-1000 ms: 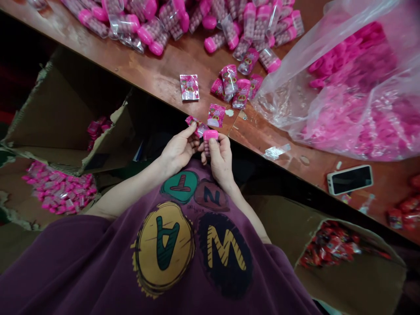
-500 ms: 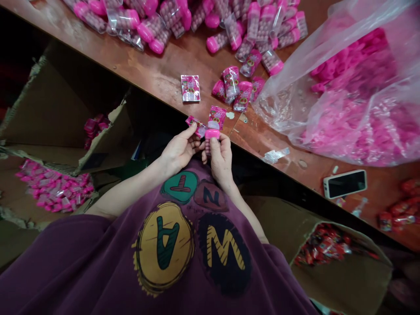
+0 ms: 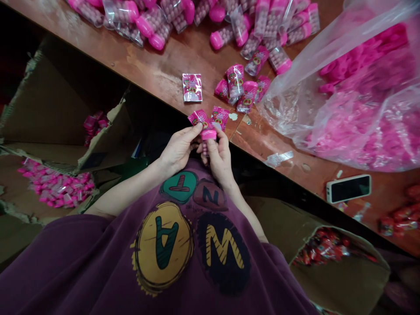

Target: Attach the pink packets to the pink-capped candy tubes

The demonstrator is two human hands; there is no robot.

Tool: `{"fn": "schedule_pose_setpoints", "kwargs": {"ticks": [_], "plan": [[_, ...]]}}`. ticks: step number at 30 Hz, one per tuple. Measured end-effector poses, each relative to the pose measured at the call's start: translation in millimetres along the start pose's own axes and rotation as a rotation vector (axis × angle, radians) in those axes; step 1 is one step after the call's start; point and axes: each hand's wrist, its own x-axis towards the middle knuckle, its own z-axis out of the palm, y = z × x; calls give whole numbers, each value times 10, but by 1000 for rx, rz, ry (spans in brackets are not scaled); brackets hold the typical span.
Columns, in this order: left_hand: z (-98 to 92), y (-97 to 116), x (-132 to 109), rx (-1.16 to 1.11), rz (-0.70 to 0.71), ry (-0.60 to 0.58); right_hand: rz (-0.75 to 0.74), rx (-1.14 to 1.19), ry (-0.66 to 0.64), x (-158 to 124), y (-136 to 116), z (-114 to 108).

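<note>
My right hand (image 3: 221, 159) is closed round a small clear candy container (image 3: 208, 134) with a pink cap, pink balls showing inside it. My left hand (image 3: 179, 148) pinches a printed pink wrapper sleeve (image 3: 198, 117) just above that cap; whether the sleeve touches the cap cannot be made out. Behind my right fingertips, at the table's edge, lies another printed sleeve (image 3: 220, 114). Farther up, a flat stack of such sleeves (image 3: 192, 87) rests on the wood. Several containers in printed sleeves (image 3: 235, 81) are heaped to its right.
Bare-sleeved candy containers (image 3: 154, 26) pile along the table's far side. A clear plastic bag (image 3: 361, 127) of pink pieces fills the right, near a phone (image 3: 349, 189) and red packets (image 3: 400, 221). Open cardboard boxes (image 3: 55, 105) (image 3: 354, 280) stand below the table edge.
My left hand has brought the sleeve right and turned its printed face upward, closer to the cap. The container in my right hand has shifted slightly left. The view has moved a little.
</note>
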Motion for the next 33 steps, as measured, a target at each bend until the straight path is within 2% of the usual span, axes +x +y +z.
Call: {"fn": "schedule_pose_setpoints", "kwargs": {"ticks": [6,14,21,24,30,33], "plan": [[27,13,-13,20,-28,-11,-24,-81,-29,8,44,-21],[3,-92,-72,65,-60,-233,44,0,-108,26,-44,-131],[24,-25,-36,-14,-5,-58,2,-81,-98,-86,-50,-155],[-6,-27,-8,-19,2,-56,-13,-81,-83,-89,-12,-142],[-66,2,28,-70,-18,-135,-11,-70,-109,-42,-29,-130],[-45,20,49,-115,-4,-107,-18,-108,-134,-42,-5,-140]]}}
